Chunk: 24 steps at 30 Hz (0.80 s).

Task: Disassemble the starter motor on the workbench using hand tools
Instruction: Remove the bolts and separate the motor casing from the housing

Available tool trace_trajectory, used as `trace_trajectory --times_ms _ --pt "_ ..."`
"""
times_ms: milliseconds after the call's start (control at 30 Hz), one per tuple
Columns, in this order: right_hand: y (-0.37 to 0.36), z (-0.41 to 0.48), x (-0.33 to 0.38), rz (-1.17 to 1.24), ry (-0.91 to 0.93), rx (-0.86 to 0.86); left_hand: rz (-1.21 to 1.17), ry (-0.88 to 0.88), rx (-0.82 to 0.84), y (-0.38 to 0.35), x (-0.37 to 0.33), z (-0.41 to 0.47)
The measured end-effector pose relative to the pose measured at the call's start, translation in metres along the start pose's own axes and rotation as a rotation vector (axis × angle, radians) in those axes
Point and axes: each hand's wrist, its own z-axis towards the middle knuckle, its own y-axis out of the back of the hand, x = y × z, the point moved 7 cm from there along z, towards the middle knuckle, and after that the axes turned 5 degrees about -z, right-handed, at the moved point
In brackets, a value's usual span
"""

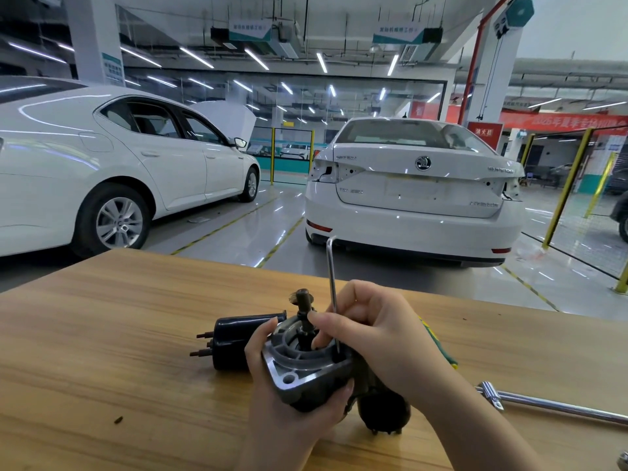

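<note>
So the starter motor (306, 375) sits near the front middle of the wooden workbench (119, 334), with its aluminium nose housing tilted up toward the camera. The left hand (285, 413) is wrapped around that housing, fingers and thumb curled on its sides. The right hand (373, 338) pinches an L-shaped hex key (331, 266), which stands upright with its tip down at the housing's edge. The black solenoid (234, 338) lies just to the left, studs pointing left. A chrome T-bar (557, 406) lies well off to the right. Two white sedans (414, 192) are parked behind the bench.
</note>
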Motion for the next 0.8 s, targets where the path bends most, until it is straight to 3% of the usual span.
trace_trajectory --times_ms 233,400,567,800 --pt "-0.0002 0.0017 -0.0018 -0.088 0.026 0.069 0.008 0.002 0.003 -0.0002 -0.0011 0.0002" --pt "-0.0009 0.0001 -0.0015 0.048 -0.024 0.102 0.017 0.006 0.011 0.0004 -0.0007 -0.0011" --pt "0.0048 0.0012 -0.0023 0.03 0.004 -0.005 0.014 0.005 -0.002 0.0003 -0.0025 -0.0009" --pt "0.0011 0.0006 -0.0035 0.077 -0.012 0.116 0.001 0.011 -0.008 0.0002 -0.0049 -0.0013"
